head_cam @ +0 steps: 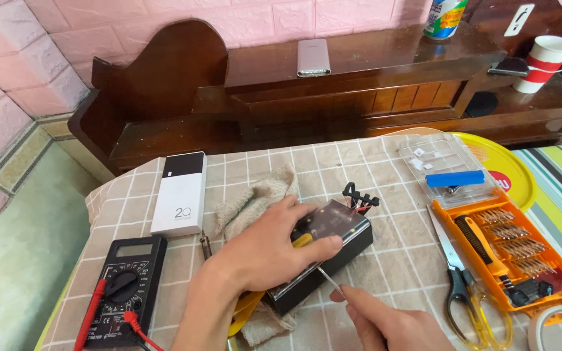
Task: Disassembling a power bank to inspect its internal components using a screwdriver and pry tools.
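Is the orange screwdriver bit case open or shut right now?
Open. The orange bit case shows its rows of bits and a driver uncovered, and its clear lid lies flat behind it on the table.
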